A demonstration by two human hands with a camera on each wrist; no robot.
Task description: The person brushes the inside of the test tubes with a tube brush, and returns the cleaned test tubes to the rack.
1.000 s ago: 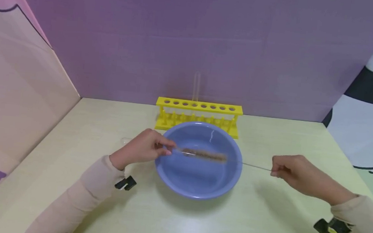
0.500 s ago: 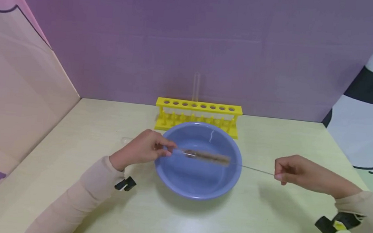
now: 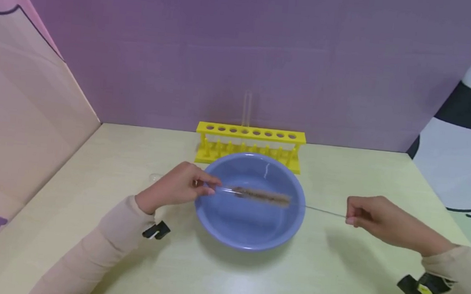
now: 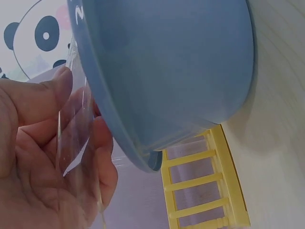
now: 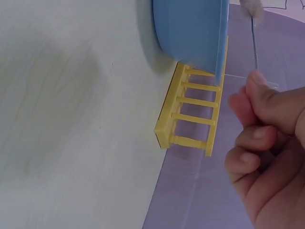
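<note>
while the bristles of a brush (image 3: 264, 196) lie nearly level, in line with a held glass tube (image 3: 226, 190) above the blue basin (image 3: 249, 227), the scrubbing looks, as a judgement, to be midway rather than finished. the left hand (image 3: 179, 184) pinches the tube between thumb and fingertips by the basin's left rim, the fingers bent and closed in on the glass. the right hand (image 3: 380, 220), out to the right of the basin, nips the brush's thin wire handle (image 3: 324, 211) between thumb and forefinger, its other fingers curled toward the palm. the tip of the bristles seems to sit within the glass, but the tube's mouth is too faint to place, so how much of the brush is inside cannot be told. behind the basin, one clear tube (image 3: 247, 108) stands upright in the yellow rack (image 3: 261, 137); whether it has been cleaned does not show. a rounded glass end (image 3: 154, 177) left of the left hand may belong to the held tube or to another piece. what appears left is to end the brushing, draw the brush out and set the tube somewhere, perhaps in the rack
</note>
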